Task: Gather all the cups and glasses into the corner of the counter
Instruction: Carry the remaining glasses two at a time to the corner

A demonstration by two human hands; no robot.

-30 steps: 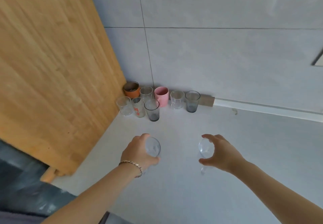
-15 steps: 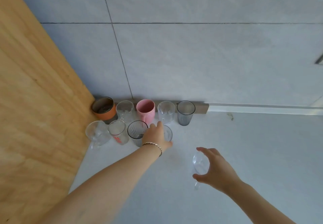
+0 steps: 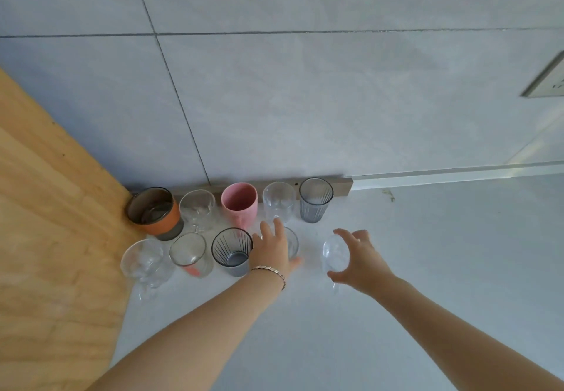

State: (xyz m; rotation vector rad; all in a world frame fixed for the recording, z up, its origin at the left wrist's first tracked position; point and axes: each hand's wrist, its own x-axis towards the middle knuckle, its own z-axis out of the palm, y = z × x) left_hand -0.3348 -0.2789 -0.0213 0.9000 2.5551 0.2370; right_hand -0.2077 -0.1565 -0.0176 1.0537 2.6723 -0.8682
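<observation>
Several cups and glasses stand in the counter's back left corner: an orange cup, a pink mug, clear glasses and two smoky ribbed glasses. My left hand wraps a clear glass standing beside the front smoky glass. My right hand grips a clear stemmed glass just to the right, its foot close to the counter.
A wooden panel borders the counter on the left. The tiled wall runs along the back, with a socket plate at the right. The white counter stretches to the right and towards me.
Both hands have carried their glasses towards the corner group. The left glass now stands beside the front row; the right stemmed glass has moved up close to it.
</observation>
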